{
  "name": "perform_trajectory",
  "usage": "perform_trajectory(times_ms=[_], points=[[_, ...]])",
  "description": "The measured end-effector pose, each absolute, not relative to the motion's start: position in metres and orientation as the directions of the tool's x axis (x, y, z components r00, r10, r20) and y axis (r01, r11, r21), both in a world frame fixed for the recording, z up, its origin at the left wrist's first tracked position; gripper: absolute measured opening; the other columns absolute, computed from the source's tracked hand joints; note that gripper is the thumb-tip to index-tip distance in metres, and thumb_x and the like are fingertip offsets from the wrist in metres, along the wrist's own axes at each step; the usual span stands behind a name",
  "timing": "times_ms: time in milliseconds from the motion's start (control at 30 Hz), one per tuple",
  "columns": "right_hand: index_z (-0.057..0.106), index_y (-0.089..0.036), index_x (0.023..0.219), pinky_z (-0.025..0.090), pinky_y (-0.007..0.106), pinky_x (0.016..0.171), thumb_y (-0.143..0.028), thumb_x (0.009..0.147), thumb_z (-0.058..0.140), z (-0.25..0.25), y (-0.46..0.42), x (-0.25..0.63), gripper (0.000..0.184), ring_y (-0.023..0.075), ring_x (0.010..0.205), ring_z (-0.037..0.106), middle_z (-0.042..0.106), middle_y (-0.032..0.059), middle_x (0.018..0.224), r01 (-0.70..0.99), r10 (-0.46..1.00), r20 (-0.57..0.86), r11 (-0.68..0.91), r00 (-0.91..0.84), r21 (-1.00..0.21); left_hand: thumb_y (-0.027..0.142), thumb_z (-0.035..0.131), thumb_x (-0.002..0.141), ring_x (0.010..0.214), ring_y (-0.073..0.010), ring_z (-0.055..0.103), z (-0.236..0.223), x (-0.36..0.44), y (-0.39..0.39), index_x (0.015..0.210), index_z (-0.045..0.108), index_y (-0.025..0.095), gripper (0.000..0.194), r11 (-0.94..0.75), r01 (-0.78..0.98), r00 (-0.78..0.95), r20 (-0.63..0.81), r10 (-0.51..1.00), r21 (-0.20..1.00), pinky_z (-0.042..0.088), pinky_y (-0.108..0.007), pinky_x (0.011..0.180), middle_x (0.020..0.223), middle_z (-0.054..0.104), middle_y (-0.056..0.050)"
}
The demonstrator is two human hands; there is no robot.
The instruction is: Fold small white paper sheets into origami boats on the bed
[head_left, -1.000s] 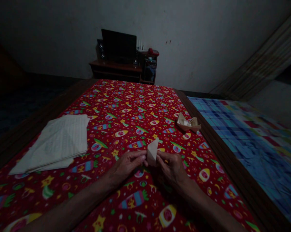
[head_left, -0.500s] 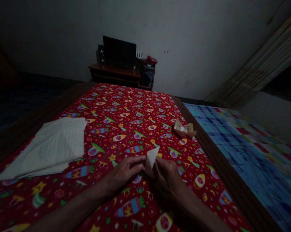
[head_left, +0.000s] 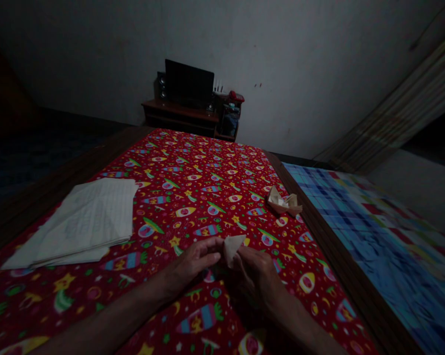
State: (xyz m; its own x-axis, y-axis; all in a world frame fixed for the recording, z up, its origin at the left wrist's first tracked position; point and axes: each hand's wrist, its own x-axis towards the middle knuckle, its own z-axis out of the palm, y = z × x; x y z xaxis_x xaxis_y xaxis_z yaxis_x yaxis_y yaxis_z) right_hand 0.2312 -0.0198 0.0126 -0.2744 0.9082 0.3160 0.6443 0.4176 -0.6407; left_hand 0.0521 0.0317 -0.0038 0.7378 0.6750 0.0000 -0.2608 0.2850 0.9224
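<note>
A small folded piece of pale paper (head_left: 232, 246) is held low over the red patterned cloth (head_left: 193, 197), between both my hands. My left hand (head_left: 193, 264) pinches its left side with curled fingers. My right hand (head_left: 255, 273) grips it from the right and below, fingers closed round it. The paper's pointed tip leans to the right and lies nearly flat.
A stack of lined white sheets (head_left: 84, 222) lies on the cloth at the left. A folded paper boat (head_left: 283, 202) sits near the cloth's right edge. A blue checked mat (head_left: 374, 217) lies to the right. A dark screen on a low cabinet (head_left: 189, 98) stands by the far wall.
The folded paper stood upright with its point up; it has since been tipped down and pressed lower between my hands. The view has shifted slightly.
</note>
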Motion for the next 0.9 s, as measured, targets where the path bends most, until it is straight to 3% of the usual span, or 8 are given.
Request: perform_trajectory(times_ms=[133,233,433,533,733,800,900], points=[[0.053,-0.017,0.065,0.032,0.021,0.046,-0.032,0.091,0.037,0.021,-0.017,0.234,0.034,0.0097,0.049,0.043,0.051,-0.0015,0.057,0.611,0.979,0.148,0.204,-0.143,-0.764,0.033,0.063,0.079,0.092,-0.0184,0.059,-0.009,0.054,0.033,0.113,0.059,0.017,0.038,0.277,-0.289,0.699,0.004,0.715,0.916,0.041,-0.030,0.086,0.106,0.065,-0.009],[0.053,-0.018,0.059,0.032,0.022,0.044,-0.040,0.088,0.039,0.038,-0.003,0.257,0.039,0.0115,0.047,0.045,0.052,-0.0002,0.053,0.610,0.993,0.085,0.121,-0.088,-0.783,0.033,0.062,0.080,0.091,-0.0169,0.057,-0.017,0.055,0.035,0.116,0.056,0.018,0.039,0.258,-0.304,0.658,0.007,0.753,0.917,0.041,-0.029,0.084,0.112,0.063,-0.010],[0.054,-0.016,0.046,0.024,0.022,0.040,-0.044,0.076,0.056,0.093,0.069,0.360,0.041,0.0075,0.040,0.037,0.047,-0.0001,0.043,0.751,0.994,0.106,0.068,0.003,-0.656,0.035,0.061,0.080,0.088,-0.0178,0.057,-0.026,0.054,0.040,0.114,0.057,0.016,0.040,0.225,-0.281,0.642,0.009,0.766,0.933,0.042,-0.030,0.081,0.115,0.062,-0.014],[0.054,-0.014,0.044,0.021,0.019,0.040,-0.038,0.073,0.061,0.109,0.105,0.395,0.037,0.0047,0.039,0.034,0.044,-0.0031,0.041,0.909,0.999,0.053,0.019,0.004,-0.416,0.037,0.061,0.079,0.087,-0.0179,0.057,-0.024,0.054,0.039,0.113,0.058,0.015,0.041,0.234,-0.274,0.641,-0.005,0.767,0.933,0.042,-0.030,0.079,0.112,0.063,-0.014],[0.055,-0.013,0.041,0.029,0.020,0.043,-0.018,0.071,0.064,0.103,0.142,0.395,0.031,0.0057,0.041,0.040,0.046,-0.0029,0.039,0.916,0.999,0.038,0.007,0.010,-0.400,0.035,0.064,0.076,0.080,-0.0165,0.058,-0.022,0.056,0.038,0.107,0.062,0.015,0.037,0.270,-0.317,0.614,-0.020,0.789,0.909,0.043,-0.029,0.075,0.101,0.066,-0.012],[0.059,-0.011,0.049,0.035,0.021,0.046,-0.019,0.075,0.065,0.099,0.148,0.390,0.028,0.0082,0.044,0.046,0.052,-0.0006,0.045,0.909,0.994,0.089,-0.016,0.058,-0.417,0.035,0.064,0.078,0.079,-0.0156,0.058,-0.024,0.056,0.039,0.107,0.062,0.015,0.035,0.271,-0.321,0.625,-0.012,0.781,0.908,0.044,-0.028,0.074,0.099,0.066,-0.010],[0.064,-0.011,0.092,0.050,0.029,0.066,-0.030,0.086,0.059,0.095,0.156,0.383,0.021,0.0156,0.074,0.061,0.065,0.0060,0.088,0.885,0.953,0.266,-0.003,0.143,-0.466,0.035,0.063,0.080,0.077,-0.0137,0.058,-0.026,0.055,0.040,0.106,0.062,0.015,0.033,0.270,-0.321,0.644,0.000,0.765,0.908,0.044,-0.026,0.073,0.095,0.066,-0.009]])
